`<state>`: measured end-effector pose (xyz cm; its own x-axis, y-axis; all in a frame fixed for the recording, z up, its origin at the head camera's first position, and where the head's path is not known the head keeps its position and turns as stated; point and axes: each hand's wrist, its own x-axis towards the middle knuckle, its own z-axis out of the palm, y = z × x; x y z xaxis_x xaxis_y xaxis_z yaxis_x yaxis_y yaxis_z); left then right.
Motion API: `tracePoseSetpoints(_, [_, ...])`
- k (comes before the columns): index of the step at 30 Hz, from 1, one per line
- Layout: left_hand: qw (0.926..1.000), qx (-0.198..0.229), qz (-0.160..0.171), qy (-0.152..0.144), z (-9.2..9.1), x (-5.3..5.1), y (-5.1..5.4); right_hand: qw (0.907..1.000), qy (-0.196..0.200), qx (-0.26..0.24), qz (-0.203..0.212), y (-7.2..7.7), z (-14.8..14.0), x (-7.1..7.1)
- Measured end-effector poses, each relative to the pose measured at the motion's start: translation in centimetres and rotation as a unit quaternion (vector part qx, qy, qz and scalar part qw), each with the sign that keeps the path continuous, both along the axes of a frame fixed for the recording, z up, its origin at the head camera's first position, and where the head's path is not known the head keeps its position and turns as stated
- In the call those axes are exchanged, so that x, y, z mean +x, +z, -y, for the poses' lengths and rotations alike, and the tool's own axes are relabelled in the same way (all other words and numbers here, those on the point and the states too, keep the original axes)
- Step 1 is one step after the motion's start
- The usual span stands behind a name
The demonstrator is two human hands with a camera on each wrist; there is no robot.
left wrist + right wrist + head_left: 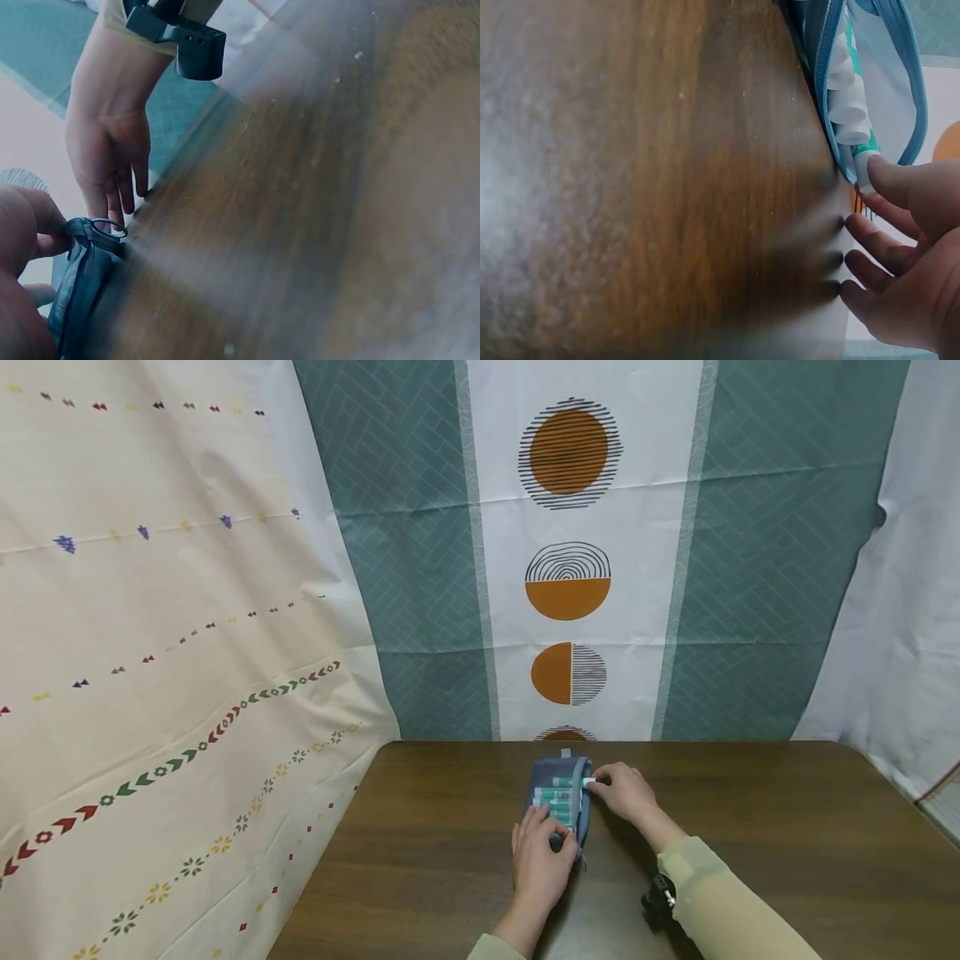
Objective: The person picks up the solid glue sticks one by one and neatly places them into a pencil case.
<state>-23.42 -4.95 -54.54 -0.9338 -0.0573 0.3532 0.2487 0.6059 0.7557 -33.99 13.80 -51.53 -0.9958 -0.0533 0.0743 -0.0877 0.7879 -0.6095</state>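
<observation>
A blue-grey zip pouch (543,771) lies on the table with its zipped side open to the right. Several green glue sticks (551,795) show through its clear window; their white caps (847,105) line the opening in the right wrist view. My right hand (626,791) pinches the white end of the farthest glue stick (865,171) between thumb and forefinger. That stick juts partly out of the opening. My left hand (537,862) grips the pouch's near end, thumb and finger by the zip ring (109,227). Part of the pouch is hidden under this hand.
The brown wooden table (765,827) extends on both sides of the pouch. Behind it hangs a patterned cloth (427,610), and a cream embroidered cloth (187,693) hangs at the left. A dark device (658,897) is strapped at the right wrist.
</observation>
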Motion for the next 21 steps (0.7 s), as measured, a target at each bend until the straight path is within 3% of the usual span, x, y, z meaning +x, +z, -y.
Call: tracePoseSetpoints(21, [0.9999, 0.006, 0.008, -0.003, 0.0, 0.1, 0.2, 0.9999, 0.008, -0.001, -0.008, -0.3, 1.5, -0.5])
